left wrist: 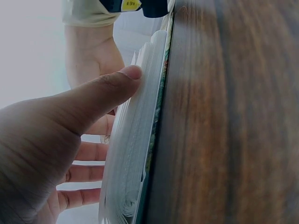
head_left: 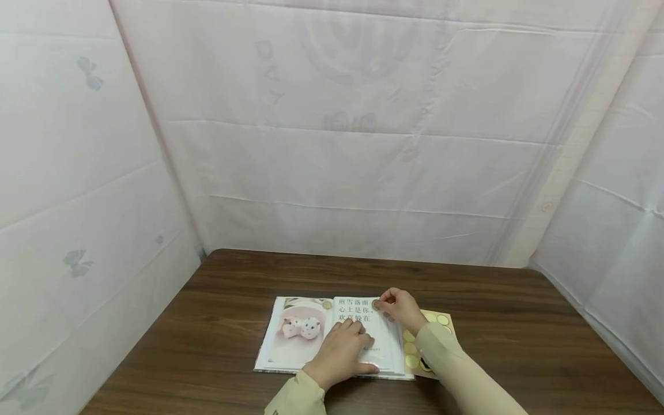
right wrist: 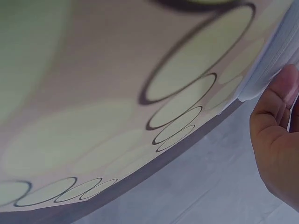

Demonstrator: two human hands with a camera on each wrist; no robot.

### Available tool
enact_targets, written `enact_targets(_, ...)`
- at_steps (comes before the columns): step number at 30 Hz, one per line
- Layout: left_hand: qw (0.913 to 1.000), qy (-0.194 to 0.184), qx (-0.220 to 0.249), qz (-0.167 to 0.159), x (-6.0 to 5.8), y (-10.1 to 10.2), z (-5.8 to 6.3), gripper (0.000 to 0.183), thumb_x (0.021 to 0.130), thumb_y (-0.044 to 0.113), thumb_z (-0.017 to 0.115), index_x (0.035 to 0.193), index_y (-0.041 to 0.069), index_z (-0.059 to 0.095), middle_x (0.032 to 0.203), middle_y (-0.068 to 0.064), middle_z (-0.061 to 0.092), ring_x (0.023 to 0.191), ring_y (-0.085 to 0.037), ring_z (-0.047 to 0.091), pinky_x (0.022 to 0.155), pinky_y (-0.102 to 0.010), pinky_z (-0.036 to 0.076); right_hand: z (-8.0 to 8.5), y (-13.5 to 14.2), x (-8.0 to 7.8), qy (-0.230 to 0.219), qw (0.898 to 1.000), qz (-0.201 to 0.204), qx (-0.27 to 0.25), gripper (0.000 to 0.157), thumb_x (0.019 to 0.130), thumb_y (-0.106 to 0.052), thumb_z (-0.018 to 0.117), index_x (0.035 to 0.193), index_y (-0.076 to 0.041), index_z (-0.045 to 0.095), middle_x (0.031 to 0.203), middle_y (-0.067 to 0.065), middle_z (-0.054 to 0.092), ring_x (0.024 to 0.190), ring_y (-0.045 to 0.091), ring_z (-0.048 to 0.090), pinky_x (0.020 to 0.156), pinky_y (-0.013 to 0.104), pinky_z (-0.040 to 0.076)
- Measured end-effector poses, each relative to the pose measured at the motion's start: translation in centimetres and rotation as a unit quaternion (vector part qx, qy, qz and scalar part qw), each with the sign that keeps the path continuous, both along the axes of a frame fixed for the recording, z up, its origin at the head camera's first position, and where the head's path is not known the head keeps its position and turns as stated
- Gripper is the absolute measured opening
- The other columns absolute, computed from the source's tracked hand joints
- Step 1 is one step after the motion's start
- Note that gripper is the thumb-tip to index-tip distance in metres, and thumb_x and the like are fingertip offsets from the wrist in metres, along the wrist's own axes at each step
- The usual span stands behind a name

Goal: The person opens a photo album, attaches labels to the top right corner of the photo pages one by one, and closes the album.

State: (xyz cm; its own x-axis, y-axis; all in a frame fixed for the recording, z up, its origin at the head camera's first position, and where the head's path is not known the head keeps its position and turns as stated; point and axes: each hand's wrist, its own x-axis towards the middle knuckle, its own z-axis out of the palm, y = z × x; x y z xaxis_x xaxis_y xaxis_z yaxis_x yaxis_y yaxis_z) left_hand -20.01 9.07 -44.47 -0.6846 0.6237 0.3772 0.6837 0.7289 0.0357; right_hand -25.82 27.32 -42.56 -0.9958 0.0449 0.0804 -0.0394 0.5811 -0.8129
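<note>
An open book (head_left: 295, 362) lies on the table, with a picture of a pink-and-white bow on its left page and large Chinese characters on its right page. My left hand (head_left: 342, 349) rests on the right page with fingers extended; its thumb (left wrist: 100, 95) lies along the page edges in the left wrist view. At the top right corner of that page, my right hand (head_left: 402, 310) pinches a small round brown sticker (head_left: 376, 304) by its right side. Another round brown sticker (head_left: 327, 304) sits at the left page's top right corner. In the right wrist view, the sticker is hidden.
A sticker sheet (head_left: 443, 328) with yellow circles lies partly under the book's right edge, below my right forearm; its circles fill much of the right wrist view. Dark wood tabletop (head_left: 218, 323) surrounds the book. White printed cloth (head_left: 337, 173) hangs behind and at both sides.
</note>
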Motion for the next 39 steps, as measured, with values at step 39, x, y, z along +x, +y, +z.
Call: enact_targets(39,1.0,0.003,-0.002,-0.004,0.3,0.5,0.0,0.047,0.069,0.058,0.075,0.1,0.024,0.073,0.098,0.008,0.061,0.091,-0.009,0.051,0.079,-0.023,0.044,-0.5,-0.6,-0.7,0.046,0.979,-0.018,0.195,0.016,0.084,-0.021,0.073,0.086,-0.009,0.061,0.081,0.004,0.056,0.069,0.015,0.049,0.06,0.025,0.039)
